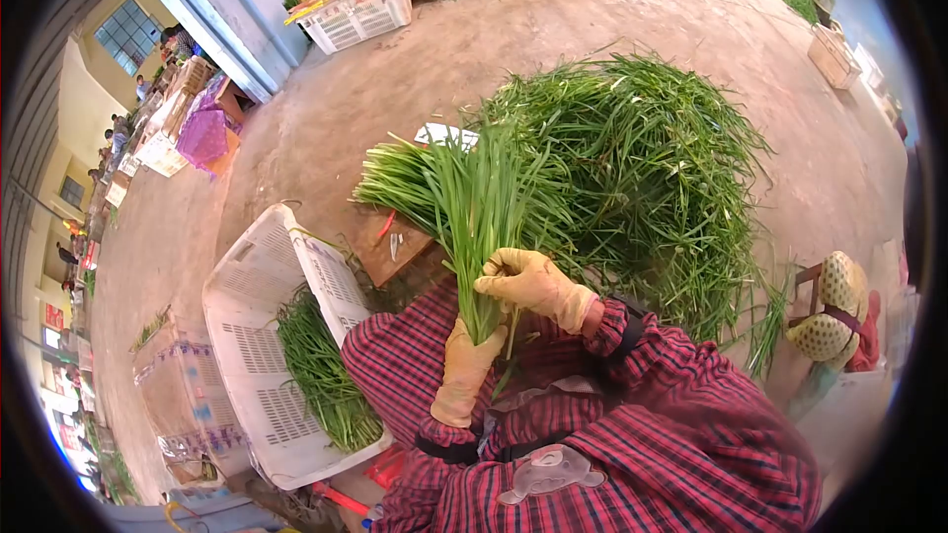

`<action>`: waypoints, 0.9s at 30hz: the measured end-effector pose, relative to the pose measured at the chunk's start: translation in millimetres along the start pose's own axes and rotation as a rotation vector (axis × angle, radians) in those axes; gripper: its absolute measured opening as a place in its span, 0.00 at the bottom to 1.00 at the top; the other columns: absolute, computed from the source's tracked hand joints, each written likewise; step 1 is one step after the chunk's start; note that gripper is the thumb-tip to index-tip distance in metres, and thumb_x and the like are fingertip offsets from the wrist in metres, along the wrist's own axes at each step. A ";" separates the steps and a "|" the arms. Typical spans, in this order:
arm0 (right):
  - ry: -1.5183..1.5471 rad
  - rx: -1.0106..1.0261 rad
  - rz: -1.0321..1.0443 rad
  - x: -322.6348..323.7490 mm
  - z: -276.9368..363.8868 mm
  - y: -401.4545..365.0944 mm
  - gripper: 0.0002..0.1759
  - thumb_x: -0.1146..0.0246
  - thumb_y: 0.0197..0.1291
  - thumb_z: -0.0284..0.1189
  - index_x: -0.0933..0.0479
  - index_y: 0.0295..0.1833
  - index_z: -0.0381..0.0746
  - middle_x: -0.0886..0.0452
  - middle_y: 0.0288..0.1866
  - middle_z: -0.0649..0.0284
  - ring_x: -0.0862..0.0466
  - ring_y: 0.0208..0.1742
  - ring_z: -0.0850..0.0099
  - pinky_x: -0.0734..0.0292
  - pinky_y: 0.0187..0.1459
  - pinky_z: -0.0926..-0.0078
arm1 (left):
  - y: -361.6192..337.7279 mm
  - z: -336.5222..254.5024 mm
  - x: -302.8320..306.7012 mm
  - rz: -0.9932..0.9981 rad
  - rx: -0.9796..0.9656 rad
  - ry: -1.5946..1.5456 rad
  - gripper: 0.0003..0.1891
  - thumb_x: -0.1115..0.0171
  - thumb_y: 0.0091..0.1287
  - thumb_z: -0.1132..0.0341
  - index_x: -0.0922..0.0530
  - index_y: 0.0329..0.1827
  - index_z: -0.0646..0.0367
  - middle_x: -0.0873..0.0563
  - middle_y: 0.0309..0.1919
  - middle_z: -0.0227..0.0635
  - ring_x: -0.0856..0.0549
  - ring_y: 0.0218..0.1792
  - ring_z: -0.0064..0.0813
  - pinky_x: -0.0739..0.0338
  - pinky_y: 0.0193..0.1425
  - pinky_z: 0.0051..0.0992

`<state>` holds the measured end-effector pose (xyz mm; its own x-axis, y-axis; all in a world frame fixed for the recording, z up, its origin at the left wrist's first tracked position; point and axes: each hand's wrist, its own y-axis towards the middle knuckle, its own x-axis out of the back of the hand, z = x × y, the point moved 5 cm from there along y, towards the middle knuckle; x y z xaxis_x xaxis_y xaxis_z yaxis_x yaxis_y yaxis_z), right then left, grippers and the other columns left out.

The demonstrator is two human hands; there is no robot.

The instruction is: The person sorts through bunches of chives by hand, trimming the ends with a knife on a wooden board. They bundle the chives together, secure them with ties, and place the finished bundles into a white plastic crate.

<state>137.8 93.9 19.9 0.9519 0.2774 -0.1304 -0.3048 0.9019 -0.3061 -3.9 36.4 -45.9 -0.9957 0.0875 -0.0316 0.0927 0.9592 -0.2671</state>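
Note:
My left hand (466, 373), in a pale yellow glove, is wrapped round the lower end of a bunch of long green leafy stalks (479, 227). The bunch stands upright in front of my chest, its leaves fanning out at the top. My right hand (538, 286), gloved alike, is pinched at the bunch's right side; what its fingertips hold is too small to name. Behind the bunch, more stalks (395, 176) lie on a low wooden board (390, 255), with a red-handled tool (385, 225) beside them. A large heap of loose greens (642, 168) lies on the floor beyond.
At my left stands a white plastic crate (262, 355) with greens (321, 370) inside. Farther left is a cardboard box (188, 395). A patterned cushioned seat (829, 321) is at the right. Another crate (360, 18) sits by the blue door frame; distant people are at the far left.

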 end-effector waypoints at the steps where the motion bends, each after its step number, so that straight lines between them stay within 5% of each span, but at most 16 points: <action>1: 0.091 -0.004 0.025 1.0 -4.8 0.8 0.10 0.34 0.64 0.35 0.24 0.38 0.39 0.20 0.29 0.70 0.22 0.24 0.82 0.29 0.26 0.84 | -0.6 -1.3 0.8 -0.002 0.003 -0.001 0.23 0.35 0.60 0.76 0.28 0.59 0.58 0.18 0.39 0.26 0.21 0.34 0.15 0.26 0.37 0.18; 6: 0.198 -0.029 0.011 14.6 -22.0 -0.4 0.11 0.35 0.65 0.37 0.24 0.38 0.42 0.18 0.33 0.70 0.20 0.26 0.83 0.30 0.26 0.87 | -6.7 -12.2 -8.1 0.094 -0.037 -0.253 0.26 0.33 0.62 0.75 0.32 0.63 0.58 0.19 0.44 0.26 0.22 0.35 0.14 0.26 0.37 0.17; 12: 0.275 -0.023 0.012 18.7 -18.9 -3.9 0.10 0.36 0.66 0.35 0.23 0.44 0.39 0.18 0.35 0.69 0.21 0.29 0.83 0.28 0.30 0.85 | -2.7 -4.0 -3.3 0.105 0.047 -0.198 0.26 0.33 0.63 0.74 0.32 0.63 0.58 0.19 0.44 0.27 0.22 0.34 0.15 0.26 0.36 0.18; 15: -0.254 0.490 -0.551 40.0 7.0 -15.0 0.15 0.35 0.63 0.25 0.26 0.53 0.33 0.22 0.33 0.70 0.24 0.35 0.82 0.23 0.38 0.80 | -3.2 -4.5 -0.6 0.064 0.063 -0.030 0.26 0.33 0.63 0.73 0.32 0.63 0.58 0.18 0.43 0.27 0.22 0.33 0.16 0.26 0.35 0.18; 19: -0.531 0.418 -0.279 16.1 25.9 -31.6 0.17 0.32 0.60 0.38 0.23 0.47 0.37 0.20 0.29 0.58 0.19 0.30 0.71 0.23 0.36 0.74 | 0.3 2.0 0.2 0.010 0.033 0.165 0.26 0.32 0.63 0.73 0.32 0.62 0.59 0.18 0.43 0.28 0.21 0.33 0.17 0.25 0.36 0.18; 21: -0.740 0.223 -0.205 -1.0 14.1 -29.3 0.22 0.31 0.56 0.47 0.21 0.41 0.38 0.17 0.31 0.50 0.15 0.33 0.61 0.21 0.36 0.69 | 0.8 1.8 0.3 -0.021 0.081 0.241 0.32 0.29 0.59 0.62 0.31 0.65 0.62 0.15 0.49 0.37 0.16 0.48 0.29 0.23 0.54 0.28; 24: -0.631 0.294 -0.208 -4.6 -7.3 -16.6 0.18 0.31 0.58 0.41 0.22 0.41 0.37 0.16 0.32 0.56 0.15 0.34 0.67 0.21 0.36 0.73 | 1.8 2.6 -6.3 0.005 -0.004 0.023 0.31 0.29 0.59 0.67 0.32 0.64 0.60 0.16 0.49 0.35 0.17 0.48 0.27 0.23 0.53 0.26; 26: -0.095 0.090 -0.014 -4.2 -26.1 -11.6 0.13 0.32 0.60 0.35 0.23 0.42 0.36 0.18 0.30 0.64 0.17 0.32 0.76 0.22 0.36 0.78 | -0.7 -0.4 -5.5 0.027 -0.013 -0.144 0.30 0.29 0.59 0.68 0.31 0.64 0.60 0.17 0.48 0.33 0.17 0.48 0.26 0.23 0.53 0.26; 27: -0.096 0.089 -0.015 -2.5 -25.9 -13.4 0.13 0.32 0.60 0.35 0.23 0.42 0.36 0.18 0.30 0.64 0.17 0.32 0.76 0.22 0.36 0.78 | -2.9 -6.3 -7.3 0.065 0.030 -0.235 0.28 0.31 0.60 0.73 0.31 0.63 0.61 0.17 0.48 0.33 0.17 0.47 0.25 0.22 0.51 0.24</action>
<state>138.6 72.5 0.0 0.9563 0.2904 -0.0338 -0.2905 0.9309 -0.2216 3.0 34.7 -38.8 -0.9589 0.0799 -0.2722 0.1598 0.9449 -0.2857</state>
